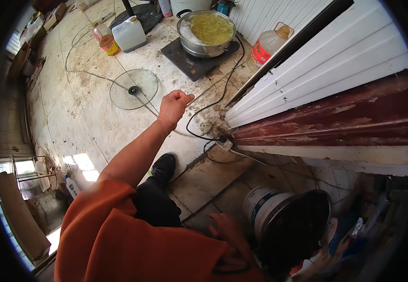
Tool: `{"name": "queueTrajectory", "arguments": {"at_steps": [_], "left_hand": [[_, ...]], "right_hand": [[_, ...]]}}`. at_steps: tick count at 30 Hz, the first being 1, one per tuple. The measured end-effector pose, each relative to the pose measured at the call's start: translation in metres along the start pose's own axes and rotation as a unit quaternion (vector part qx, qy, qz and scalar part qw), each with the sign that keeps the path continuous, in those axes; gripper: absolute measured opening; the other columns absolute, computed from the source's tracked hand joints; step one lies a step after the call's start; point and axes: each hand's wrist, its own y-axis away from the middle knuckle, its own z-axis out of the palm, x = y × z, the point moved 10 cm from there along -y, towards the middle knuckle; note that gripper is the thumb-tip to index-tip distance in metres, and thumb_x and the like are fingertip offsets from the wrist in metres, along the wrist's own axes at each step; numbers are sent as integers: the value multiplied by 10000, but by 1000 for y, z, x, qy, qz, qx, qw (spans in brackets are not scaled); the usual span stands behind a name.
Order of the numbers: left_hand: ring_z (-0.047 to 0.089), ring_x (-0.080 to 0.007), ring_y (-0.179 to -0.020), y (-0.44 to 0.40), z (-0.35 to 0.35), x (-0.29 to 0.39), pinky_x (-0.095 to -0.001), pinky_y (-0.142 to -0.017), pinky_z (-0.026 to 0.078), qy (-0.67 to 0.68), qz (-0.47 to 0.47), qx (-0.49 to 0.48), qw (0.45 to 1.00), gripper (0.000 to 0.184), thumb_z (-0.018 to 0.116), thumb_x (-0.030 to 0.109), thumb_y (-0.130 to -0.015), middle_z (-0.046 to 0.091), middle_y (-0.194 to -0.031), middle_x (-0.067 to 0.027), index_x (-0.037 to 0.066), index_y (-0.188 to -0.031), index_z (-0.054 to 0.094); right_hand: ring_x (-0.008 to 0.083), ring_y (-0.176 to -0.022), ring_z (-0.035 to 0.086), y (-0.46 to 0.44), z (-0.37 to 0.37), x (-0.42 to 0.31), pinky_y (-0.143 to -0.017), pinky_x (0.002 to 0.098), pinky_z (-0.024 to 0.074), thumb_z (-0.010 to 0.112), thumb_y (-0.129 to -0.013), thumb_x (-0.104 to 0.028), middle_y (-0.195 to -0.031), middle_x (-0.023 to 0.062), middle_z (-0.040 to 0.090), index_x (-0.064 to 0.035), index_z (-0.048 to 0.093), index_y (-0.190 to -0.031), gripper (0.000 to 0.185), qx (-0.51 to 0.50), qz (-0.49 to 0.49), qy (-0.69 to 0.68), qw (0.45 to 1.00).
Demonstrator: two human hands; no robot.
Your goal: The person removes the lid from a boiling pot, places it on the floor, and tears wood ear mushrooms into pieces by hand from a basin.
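Observation:
My left hand (174,109) is stretched forward over the floor, thumb and fingers pressed together; anything between them is too small to make out. Beyond it, a wide steel pot (206,28) of yellowish, foamy liquid stands on a black flat cooker (190,63). To the left of that hand, a round glass lid (126,96) with a black knob lies on the floor. Low in the view, my right hand (227,228) is in shadow with its fingers apart, beside a white bucket (258,204). A dark round mass covers part of the bucket.
A black cord (220,101) runs from the cooker to a socket block (223,143) by the white ribbed panel (326,66). A large oil jug (267,47), a white jerrycan (129,35) and an orange-liquid bottle (106,41) stand around. My shoe (164,167) is below.

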Motion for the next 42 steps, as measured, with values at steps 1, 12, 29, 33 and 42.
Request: {"name": "queueTrajectory", "arguments": {"at_steps": [1, 12, 29, 33, 42], "left_hand": [[325, -47, -497, 13, 10, 10, -230, -441, 276, -1, 9, -7, 1000, 294, 699, 166, -812, 438, -569, 56, 114, -626, 476], [365, -14, -595, 272, 178, 106, -199, -525, 332, -164, 124, -429, 879, 320, 690, 72, -839, 426, -629, 82, 86, -642, 439], [528, -70, -691, 455, 280, -25, -246, -625, 443, -324, 100, -604, 721, 101, 672, 108, -819, 584, -727, 14, 63, -836, 584], [520, -45, -716, 427, 276, -55, -211, -644, 437, -361, 80, -572, 732, 81, 648, 45, -836, 566, -747, 33, 59, -813, 571], [550, -77, -691, 437, 322, -70, -238, -643, 456, -411, 112, -522, 739, 103, 668, 121, -815, 602, -730, -6, 42, -839, 607]], "right_hand": [[343, -930, 568, 11, -2, -3, -799, 433, 471, 630, -793, -238, -1005, 144, 589, -102, 546, -1132, 375, 16, -3, 1, 1000], [341, -992, 550, 129, 17, -13, -844, 416, 452, 620, -811, -230, -1028, 162, 580, -93, 568, -1126, 348, 90, 37, -6, 995], [259, -794, 638, 336, -120, 41, -699, 357, 502, 668, -784, -173, -889, 86, 653, -95, 617, -1057, 289, 469, 196, -99, 855], [225, -735, 644, 390, -129, 100, -669, 339, 504, 628, -827, -164, -845, 71, 669, -88, 626, -1026, 212, 570, 277, -83, 769], [246, -734, 638, 413, -114, 152, -675, 342, 503, 640, -803, -132, -810, 72, 662, -75, 641, -972, 178, 595, 292, -150, 733]]}}
